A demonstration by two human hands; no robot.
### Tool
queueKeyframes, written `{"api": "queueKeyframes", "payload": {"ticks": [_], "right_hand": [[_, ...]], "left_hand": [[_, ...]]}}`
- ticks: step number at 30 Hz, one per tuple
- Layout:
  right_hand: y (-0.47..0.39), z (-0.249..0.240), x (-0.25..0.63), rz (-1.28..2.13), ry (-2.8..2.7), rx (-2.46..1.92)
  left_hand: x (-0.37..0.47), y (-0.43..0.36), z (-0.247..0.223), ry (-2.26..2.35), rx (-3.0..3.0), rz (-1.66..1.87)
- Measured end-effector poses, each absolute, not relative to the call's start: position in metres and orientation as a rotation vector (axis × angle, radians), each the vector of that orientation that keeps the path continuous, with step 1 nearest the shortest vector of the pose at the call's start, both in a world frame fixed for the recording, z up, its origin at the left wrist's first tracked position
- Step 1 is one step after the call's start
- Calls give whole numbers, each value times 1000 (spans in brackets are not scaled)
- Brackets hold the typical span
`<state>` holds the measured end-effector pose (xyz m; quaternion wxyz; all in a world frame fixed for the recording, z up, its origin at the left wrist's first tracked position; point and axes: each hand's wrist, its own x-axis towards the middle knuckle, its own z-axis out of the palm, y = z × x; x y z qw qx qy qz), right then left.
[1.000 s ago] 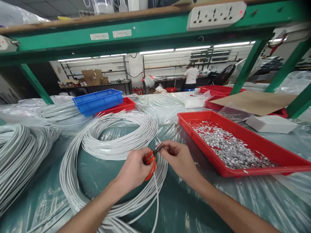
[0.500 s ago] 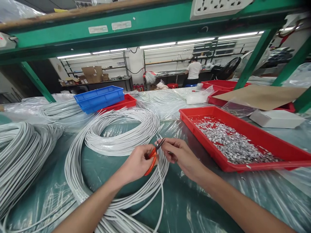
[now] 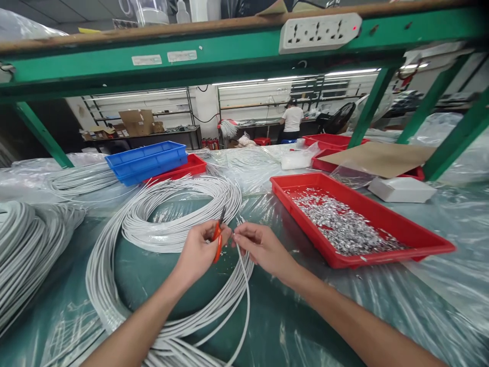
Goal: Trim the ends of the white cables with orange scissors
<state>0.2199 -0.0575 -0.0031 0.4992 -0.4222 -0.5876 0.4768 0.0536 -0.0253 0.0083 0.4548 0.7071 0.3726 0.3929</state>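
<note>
My left hand [image 3: 198,251] is closed around small scissors [image 3: 217,241] with orange handles, their dark blades pointing up and away. My right hand [image 3: 265,251] pinches the end of a white cable [image 3: 247,295] between thumb and fingers, just right of the left fingertips. From there the cable curves down toward the front of the table. Beneath both hands lies a loose loop of white cables [image 3: 100,278], its ends bunched behind my right fingers. A tighter cable coil [image 3: 153,239] rests just beyond. The exact cable tip is too small to make out.
A red tray [image 3: 382,261] of small shiny metal pieces stands at right, with a white box [image 3: 402,189] behind it. A blue bin [image 3: 147,163] is at the back left. Thick cable bundles [image 3: 30,260] lie left. A green shelf beam [image 3: 229,48] crosses overhead. Far back, a person [image 3: 292,120] stands.
The scissors have moved left, away from the right fingers, and their blades point more upright. My right hand now pinches the cable end close to the left fingertips. The view has shifted slightly.
</note>
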Motion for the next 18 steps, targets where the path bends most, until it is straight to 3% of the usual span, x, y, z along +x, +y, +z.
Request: {"api": "queueKeyframes", "payload": {"ticks": [10,18], "right_hand": [[-57,-11,218,971,-1554,-1041],[-62,-8,215,831,-1579,-1071]], "left_hand": [[52,-25,10,989,1780,943],[51,-22,16,925,1438,872]]}}
